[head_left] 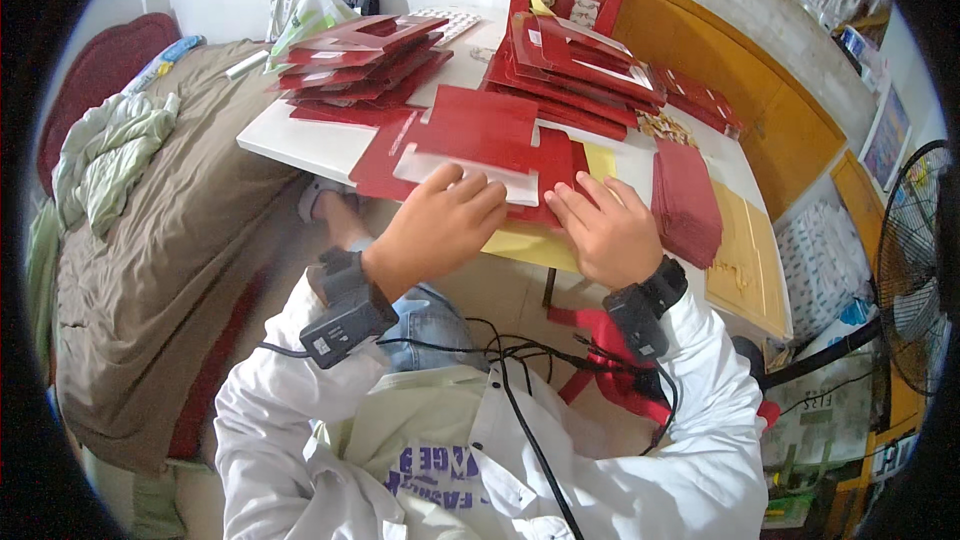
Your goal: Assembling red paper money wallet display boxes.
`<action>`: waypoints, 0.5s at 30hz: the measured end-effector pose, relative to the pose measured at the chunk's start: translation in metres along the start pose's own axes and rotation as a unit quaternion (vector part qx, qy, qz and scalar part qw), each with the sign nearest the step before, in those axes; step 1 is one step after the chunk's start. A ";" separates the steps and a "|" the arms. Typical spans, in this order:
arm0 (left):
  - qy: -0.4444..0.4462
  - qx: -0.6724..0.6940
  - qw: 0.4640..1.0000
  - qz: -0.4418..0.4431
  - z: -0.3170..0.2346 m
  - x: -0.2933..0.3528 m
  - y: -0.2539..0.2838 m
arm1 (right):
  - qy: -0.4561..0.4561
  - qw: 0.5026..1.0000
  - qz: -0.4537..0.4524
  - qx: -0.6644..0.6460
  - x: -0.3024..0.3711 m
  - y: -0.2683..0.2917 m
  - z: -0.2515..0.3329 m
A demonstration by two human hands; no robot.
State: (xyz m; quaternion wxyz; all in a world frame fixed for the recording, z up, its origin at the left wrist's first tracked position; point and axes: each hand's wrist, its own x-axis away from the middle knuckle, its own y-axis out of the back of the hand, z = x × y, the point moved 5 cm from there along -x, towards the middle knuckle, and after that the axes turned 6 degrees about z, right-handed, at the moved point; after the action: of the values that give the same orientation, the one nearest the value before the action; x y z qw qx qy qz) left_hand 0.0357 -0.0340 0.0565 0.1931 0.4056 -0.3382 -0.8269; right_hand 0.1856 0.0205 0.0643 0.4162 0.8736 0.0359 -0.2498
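Observation:
A flat, die-cut red cardboard box blank (pixel 485 125) lies at the table's near edge, partly folded, with a white strip showing along its near side. My left hand (pixel 440 225) is on that near side, its fingers bent and closed over the cardboard. At the right end of the blank, my right hand (pixel 610 230) rests with fingers stretched out and fingertips touching the red surface. Both thumbs are mostly hidden. Yellow card (pixel 525 243) shows beneath the blank. Just right of my right hand is a neat pile of narrow red cardboard pieces (pixel 687 200).
Stacks of red box blanks stand on the white table (pixel 290 135): one far left (pixel 370 60), another far right (pixel 570 65). A yellow panel (pixel 745 250) lies at the table's right end. A bed (pixel 190 240) flanks the left, a black fan (pixel 910 260) the right. Black cables (pixel 520 350) cross my lap.

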 end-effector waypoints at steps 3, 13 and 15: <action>-0.042 -0.016 0.998 0.031 -0.008 -0.004 -0.001 | 0.000 0.999 -0.017 -0.027 -0.012 0.009 0.007; 0.000 -0.062 0.998 0.018 0.002 0.010 0.003 | -0.006 0.999 -0.028 -0.033 -0.009 -0.001 0.006; -0.011 -0.072 0.997 0.021 -0.003 0.008 0.004 | -0.012 0.998 -0.055 -0.006 -0.017 0.005 0.014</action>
State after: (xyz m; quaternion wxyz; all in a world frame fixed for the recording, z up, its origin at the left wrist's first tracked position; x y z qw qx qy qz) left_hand 0.0337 -0.0426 0.0533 0.2353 0.3746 -0.2883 -0.8492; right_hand 0.1659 0.0095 0.0682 0.4073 0.8647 0.0801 -0.2827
